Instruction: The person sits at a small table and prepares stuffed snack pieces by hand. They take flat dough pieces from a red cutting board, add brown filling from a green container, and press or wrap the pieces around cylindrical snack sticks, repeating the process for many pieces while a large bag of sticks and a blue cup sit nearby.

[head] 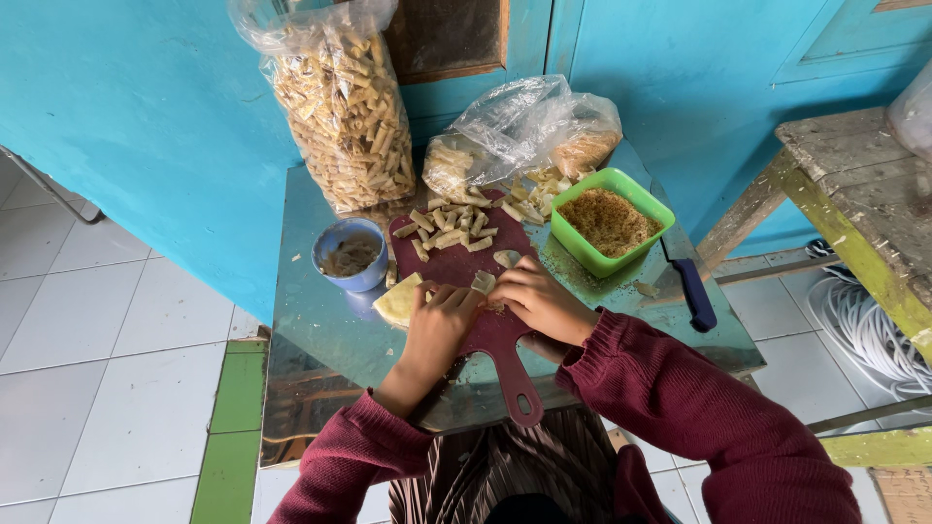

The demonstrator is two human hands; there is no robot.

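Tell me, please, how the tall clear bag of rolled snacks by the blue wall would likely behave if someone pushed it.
The tall clear bag stands upright and narrow, leaning near the blue wall, so it would probably tip rather than slide. Its thin plastic looks floppy, so it would likely sag when lifted. The rolled pieces inside look dry and hollow, probably light and breakable.

Counts, rel. to the dark red cutting board point(490, 325): 2 hands on it, left hand point(439, 328) + right hand point(537, 299). 1 blue bowl point(350, 254) left of it. 1 green tub point(611, 220) right. 1 blue-handled knife point(691, 289) further right. 2 clear plastic bags behind: tall bag point(340, 102), low bag point(524, 134). Rolled pastry pcs at board's far end: approx. a dozen, can't count exactly.
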